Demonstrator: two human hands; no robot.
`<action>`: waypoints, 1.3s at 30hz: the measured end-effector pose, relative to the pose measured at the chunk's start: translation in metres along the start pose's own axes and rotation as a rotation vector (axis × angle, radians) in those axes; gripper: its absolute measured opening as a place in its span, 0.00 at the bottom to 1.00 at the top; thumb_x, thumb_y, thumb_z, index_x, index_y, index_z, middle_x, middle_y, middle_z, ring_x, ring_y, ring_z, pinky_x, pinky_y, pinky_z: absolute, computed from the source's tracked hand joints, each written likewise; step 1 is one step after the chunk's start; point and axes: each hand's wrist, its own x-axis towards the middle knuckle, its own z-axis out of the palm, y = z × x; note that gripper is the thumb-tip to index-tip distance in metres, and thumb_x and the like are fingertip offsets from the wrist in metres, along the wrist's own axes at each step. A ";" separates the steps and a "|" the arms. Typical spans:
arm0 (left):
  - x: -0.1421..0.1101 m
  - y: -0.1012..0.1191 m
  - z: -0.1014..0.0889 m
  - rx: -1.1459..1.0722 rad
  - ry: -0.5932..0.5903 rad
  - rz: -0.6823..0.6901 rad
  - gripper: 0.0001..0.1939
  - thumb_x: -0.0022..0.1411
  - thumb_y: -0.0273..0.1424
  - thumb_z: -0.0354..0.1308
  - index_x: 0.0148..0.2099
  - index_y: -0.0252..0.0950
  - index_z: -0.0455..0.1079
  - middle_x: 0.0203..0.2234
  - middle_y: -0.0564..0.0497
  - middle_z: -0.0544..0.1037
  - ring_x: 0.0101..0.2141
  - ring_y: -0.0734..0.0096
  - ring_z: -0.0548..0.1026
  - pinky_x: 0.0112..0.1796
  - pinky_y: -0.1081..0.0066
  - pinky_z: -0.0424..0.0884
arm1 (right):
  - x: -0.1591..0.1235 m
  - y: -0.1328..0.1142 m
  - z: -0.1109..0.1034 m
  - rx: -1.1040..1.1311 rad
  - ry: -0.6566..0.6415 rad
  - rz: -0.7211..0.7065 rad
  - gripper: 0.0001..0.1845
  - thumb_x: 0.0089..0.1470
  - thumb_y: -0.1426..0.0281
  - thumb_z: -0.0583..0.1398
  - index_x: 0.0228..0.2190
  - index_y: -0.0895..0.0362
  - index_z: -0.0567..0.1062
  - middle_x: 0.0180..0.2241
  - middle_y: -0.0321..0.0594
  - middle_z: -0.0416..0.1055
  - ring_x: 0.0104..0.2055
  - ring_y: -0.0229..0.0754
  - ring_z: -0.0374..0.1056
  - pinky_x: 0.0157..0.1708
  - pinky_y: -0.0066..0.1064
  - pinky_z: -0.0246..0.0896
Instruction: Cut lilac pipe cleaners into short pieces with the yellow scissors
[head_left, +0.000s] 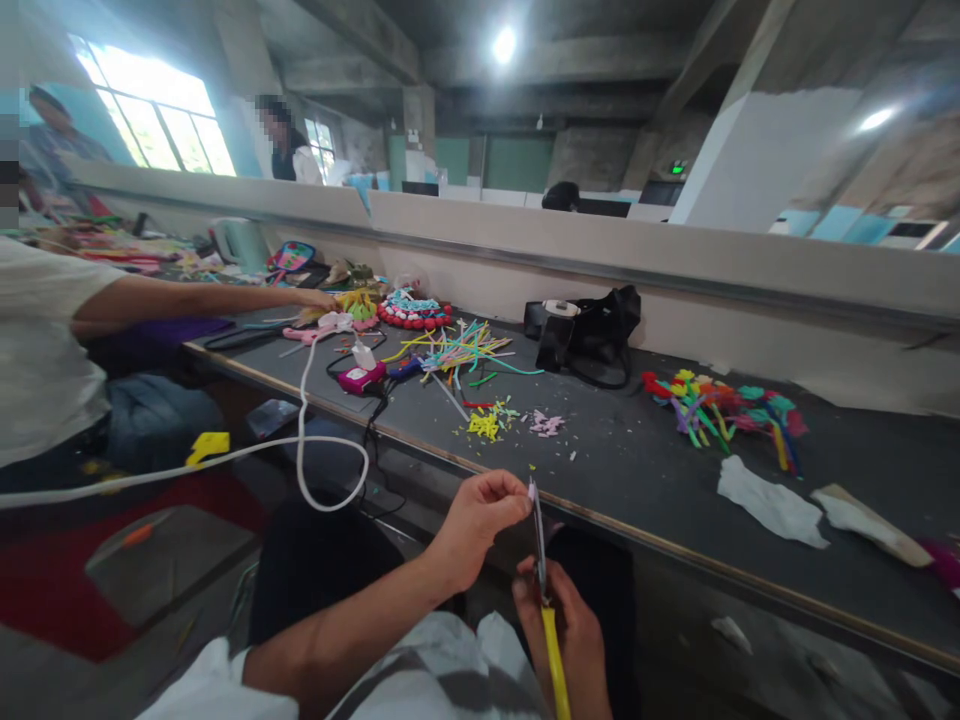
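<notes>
Near the table's front edge, my left hand (480, 525) is closed in a pinch beside the tip of the scissors. A small pale pink piece (532, 491) shows at its fingertips, against the blades. My right hand (574, 625) is wrapped around the scissors (552, 645), which have a yellow handle and long narrow metal blades pointing up and away from me. The blades look nearly together, seen edge-on. On the table beyond lie a heap of small yellow cut pieces (487, 424) and a heap of pale pink ones (546, 424).
Behind the heaps lies a bundle of coloured strips (469, 347). A black bag (611, 330) rests against the low partition. Colourful fuzzy flowers (724, 410) and a white crumpled sheet (772, 502) are at right. A white cable (301, 400) loops off the table; a co-worker's arm (202, 298) reaches in.
</notes>
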 end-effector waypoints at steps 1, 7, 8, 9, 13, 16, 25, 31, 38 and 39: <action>0.000 0.000 0.000 0.004 0.004 0.002 0.07 0.47 0.29 0.64 0.27 0.33 0.68 0.21 0.55 0.71 0.24 0.78 0.64 0.29 0.74 0.58 | 0.000 0.000 0.000 0.006 -0.001 0.014 0.19 0.52 0.53 0.58 0.31 0.56 0.75 0.25 0.35 0.72 0.25 0.36 0.67 0.25 0.22 0.62; 0.001 0.000 0.001 0.027 0.017 0.028 0.07 0.46 0.29 0.64 0.26 0.33 0.69 0.21 0.55 0.70 0.24 0.77 0.63 0.30 0.74 0.58 | -0.003 -0.009 0.002 0.024 0.037 0.067 0.20 0.52 0.51 0.58 0.29 0.56 0.75 0.24 0.34 0.71 0.24 0.36 0.65 0.25 0.22 0.60; 0.001 0.000 0.001 0.022 0.015 0.027 0.07 0.46 0.29 0.64 0.26 0.33 0.69 0.21 0.55 0.71 0.24 0.77 0.63 0.30 0.74 0.58 | -0.003 -0.010 0.002 0.022 0.043 0.069 0.21 0.52 0.51 0.58 0.29 0.56 0.76 0.23 0.34 0.71 0.24 0.36 0.65 0.26 0.22 0.60; 0.001 0.000 0.002 0.018 0.013 0.027 0.07 0.46 0.29 0.64 0.26 0.33 0.69 0.21 0.55 0.71 0.24 0.77 0.63 0.30 0.74 0.58 | -0.003 -0.011 0.002 0.019 0.047 0.070 0.21 0.52 0.51 0.58 0.29 0.56 0.76 0.23 0.34 0.71 0.24 0.36 0.65 0.26 0.22 0.60; 0.000 0.000 0.002 0.016 0.024 0.030 0.07 0.46 0.29 0.65 0.26 0.33 0.69 0.20 0.55 0.70 0.24 0.77 0.63 0.30 0.74 0.58 | -0.003 -0.010 0.001 0.004 0.037 0.060 0.21 0.52 0.51 0.57 0.29 0.56 0.76 0.23 0.34 0.71 0.24 0.36 0.65 0.26 0.22 0.59; 0.001 -0.001 0.001 0.013 0.023 0.024 0.07 0.46 0.29 0.65 0.26 0.33 0.69 0.20 0.55 0.70 0.24 0.77 0.63 0.29 0.74 0.57 | -0.004 -0.008 0.001 -0.002 0.039 0.054 0.21 0.52 0.50 0.57 0.28 0.56 0.76 0.22 0.33 0.71 0.22 0.35 0.63 0.25 0.22 0.58; 0.001 0.000 -0.002 0.011 0.018 0.037 0.07 0.47 0.28 0.64 0.26 0.33 0.69 0.21 0.55 0.70 0.24 0.78 0.62 0.29 0.75 0.57 | -0.005 -0.010 0.001 0.005 0.038 0.064 0.22 0.52 0.49 0.57 0.27 0.56 0.75 0.22 0.35 0.71 0.23 0.36 0.65 0.24 0.23 0.60; 0.000 0.002 -0.007 0.029 0.023 0.029 0.07 0.47 0.29 0.64 0.27 0.32 0.69 0.20 0.57 0.68 0.23 0.80 0.59 0.27 0.76 0.55 | -0.001 -0.004 -0.004 -0.002 -0.005 0.035 0.20 0.53 0.51 0.58 0.31 0.56 0.75 0.25 0.36 0.73 0.27 0.39 0.69 0.27 0.23 0.62; -0.002 0.000 -0.003 0.011 0.009 -0.022 0.08 0.46 0.29 0.65 0.27 0.33 0.69 0.21 0.55 0.71 0.23 0.78 0.64 0.28 0.75 0.57 | -0.002 -0.005 0.001 0.049 -0.009 0.016 0.20 0.53 0.52 0.58 0.31 0.57 0.74 0.25 0.35 0.71 0.25 0.37 0.66 0.26 0.23 0.61; -0.002 0.000 -0.002 0.008 0.011 -0.026 0.08 0.46 0.29 0.65 0.26 0.33 0.69 0.21 0.55 0.72 0.24 0.77 0.64 0.29 0.74 0.58 | -0.002 -0.006 0.001 0.048 -0.007 0.009 0.20 0.53 0.52 0.58 0.31 0.57 0.74 0.25 0.35 0.71 0.25 0.36 0.66 0.26 0.23 0.61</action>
